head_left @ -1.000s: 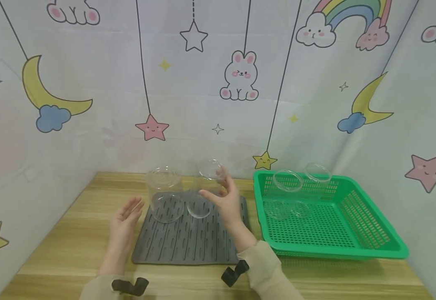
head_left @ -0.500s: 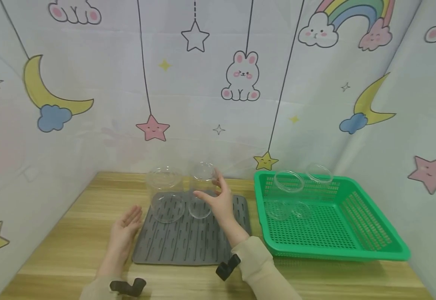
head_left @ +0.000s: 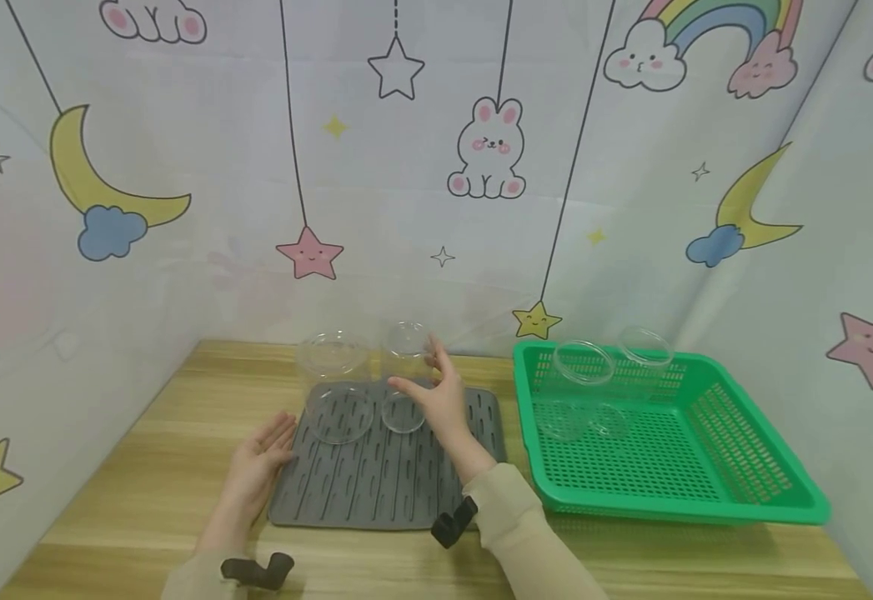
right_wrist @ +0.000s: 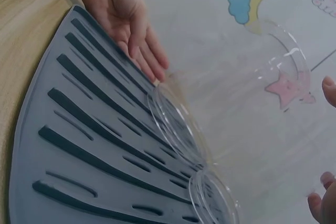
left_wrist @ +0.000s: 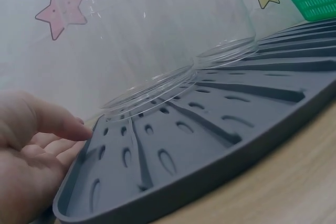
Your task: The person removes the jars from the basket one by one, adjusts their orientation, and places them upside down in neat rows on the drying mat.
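I see two vessels upright on the grey slotted mat (head_left: 361, 492) on the wooden worktop (head_left: 121, 467): the wide clear cup (head_left: 337, 387) at left and the narrow clear cup (head_left: 403, 362) just beside it, both toward the mat's far edge. The right hand (head_left: 444, 404) is at the narrow one's right side, thumb nearer me, fingers farther; I cannot tell whether its grip grasps the wall or only surrounds it. The left hand (head_left: 256, 467) is at the mat's left edge, its grip released, fingers loosely extended. To the right, my view shows a green perforated basket (head_left: 676, 508) holding two more clear cups (head_left: 574, 392) toward its left end, bases close together, the mesh visible through their walls.
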The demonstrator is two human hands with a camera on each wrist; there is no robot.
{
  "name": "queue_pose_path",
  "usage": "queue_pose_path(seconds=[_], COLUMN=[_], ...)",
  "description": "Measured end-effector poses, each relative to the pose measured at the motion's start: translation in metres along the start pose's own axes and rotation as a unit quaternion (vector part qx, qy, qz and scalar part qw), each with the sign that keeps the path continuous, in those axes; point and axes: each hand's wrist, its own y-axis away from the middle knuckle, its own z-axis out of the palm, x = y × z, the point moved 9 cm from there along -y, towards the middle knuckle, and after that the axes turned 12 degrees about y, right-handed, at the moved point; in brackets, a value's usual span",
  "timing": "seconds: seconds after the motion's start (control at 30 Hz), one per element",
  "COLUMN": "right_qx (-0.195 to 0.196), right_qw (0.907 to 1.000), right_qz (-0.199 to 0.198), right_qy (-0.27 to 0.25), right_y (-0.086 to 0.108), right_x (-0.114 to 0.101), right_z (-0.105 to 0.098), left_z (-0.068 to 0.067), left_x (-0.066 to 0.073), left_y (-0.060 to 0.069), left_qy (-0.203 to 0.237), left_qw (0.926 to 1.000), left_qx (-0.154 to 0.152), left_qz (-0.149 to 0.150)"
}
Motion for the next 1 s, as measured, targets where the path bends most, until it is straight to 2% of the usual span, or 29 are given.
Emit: queue_pose_path(seconds=[0.2,0.5,1.0], right_qx=[-0.020,-0.044,-0.060], right_qw=[0.9997,0.9988,0.9980], right_qz=[-0.007,-0.012,-0.016], right_qy=[0.008,0.018,0.012], right_y=[-0.0029,-0.0040,-0.0065], right_x=[0.0018,0.0071,0.0052], right_z=[0.0012,0.0053,0.0080], left_z=[0.0006,0.0001,0.0009], left_x=[-0.0010,-0.0042,-0.0017], left_y=[-0.0024,-0.0022,-0.0029], left_qy=[0.006,-0.001,-0.008], left_qw=[1.0000,0.9997,0.9997], left_qx=[0.000,0.016,0.019], left_qz=[-0.002,-0.018,-0.011])
